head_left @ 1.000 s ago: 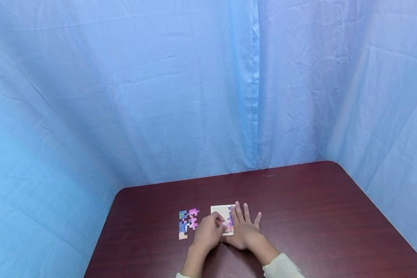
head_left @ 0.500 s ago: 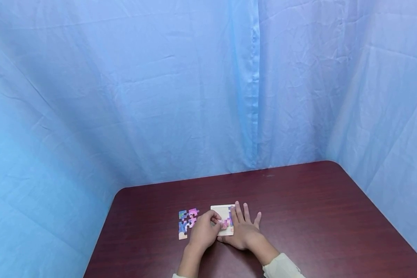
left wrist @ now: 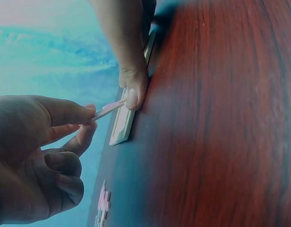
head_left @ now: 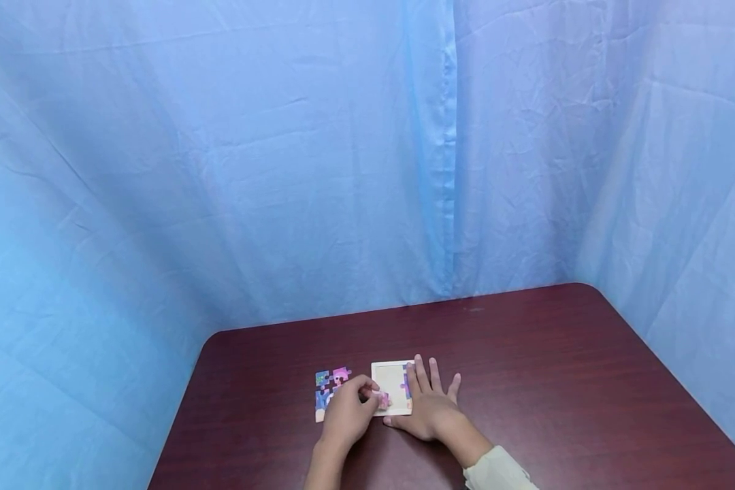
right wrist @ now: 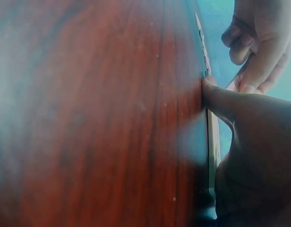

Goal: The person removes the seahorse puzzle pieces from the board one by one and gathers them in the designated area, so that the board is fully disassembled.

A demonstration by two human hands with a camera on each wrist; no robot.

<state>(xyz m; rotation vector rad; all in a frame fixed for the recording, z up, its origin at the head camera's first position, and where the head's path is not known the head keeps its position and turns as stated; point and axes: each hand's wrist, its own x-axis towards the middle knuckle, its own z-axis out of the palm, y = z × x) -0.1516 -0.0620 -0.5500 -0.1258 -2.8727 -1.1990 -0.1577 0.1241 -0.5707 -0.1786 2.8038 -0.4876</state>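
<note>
My left hand (head_left: 348,414) pinches a pink jigsaw piece (head_left: 384,400) between thumb and fingertips, over the left part of a pale puzzle tray (head_left: 390,378). In the left wrist view the piece (left wrist: 110,109) is tilted, raised above the tray (left wrist: 121,131). My right hand (head_left: 431,410) lies with fingers spread across the tray's right side, its thumb at the near edge. A strip of purple and blue pieces (head_left: 406,386) sits in the tray beside the right index finger; the hand hides part of the tray there.
Several loose jigsaw pieces (head_left: 341,375) lie on the dark red table (head_left: 527,354) left of the tray, partly behind the left hand. A blue curtain (head_left: 318,170) surrounds the table's far side and both sides.
My left hand has lifted the pink piece and moved it left across the tray, away from the strip of pieces. The right hand has stayed in place.
</note>
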